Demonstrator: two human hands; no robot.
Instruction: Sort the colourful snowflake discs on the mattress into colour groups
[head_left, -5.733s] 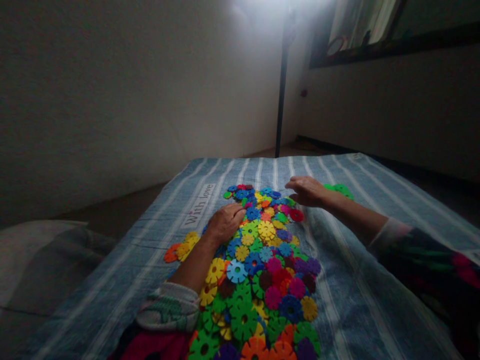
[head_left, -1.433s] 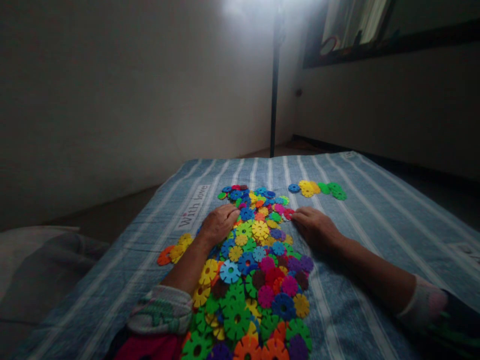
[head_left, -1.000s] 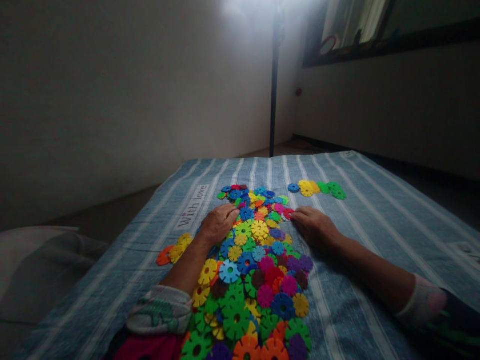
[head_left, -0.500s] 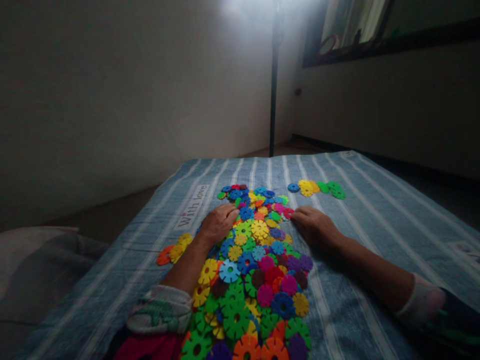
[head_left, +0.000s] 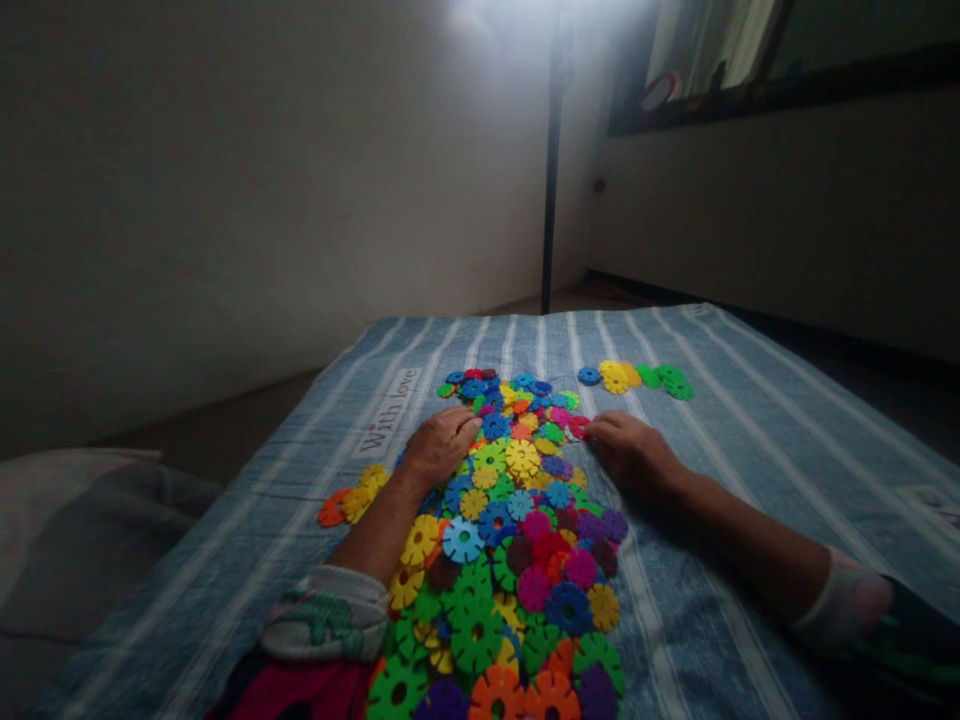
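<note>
Plastic notched discs (head_left: 517, 520) — many colours | overlapping, flat | on striped blanket (head_left: 750, 440)

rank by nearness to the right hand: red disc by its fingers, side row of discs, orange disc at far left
1. red disc, at the right hand fingertips
2. side row, just beyond the hand, right of the pile
3. orange disc, far left, across the pile
</note>
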